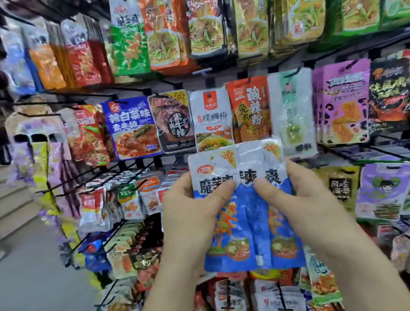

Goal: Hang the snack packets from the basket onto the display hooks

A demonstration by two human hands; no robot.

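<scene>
Bright, even shop light; a soft wide-angle picture, smeared toward the edges.
White glare flecks the glossy upper hanging packets (249, 20). The blue-and-white packets (252, 225) at centre read sharpest; the left rack (60, 183), the floor (25, 295) and the corners blur and bend. Shadows are faint, darkest between the lower rows.

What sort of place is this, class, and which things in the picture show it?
Probably a shop's snack aisle: rows of hanging packets fill black display hooks, and the left hand and right hand grip blue-and-white packets.
</scene>
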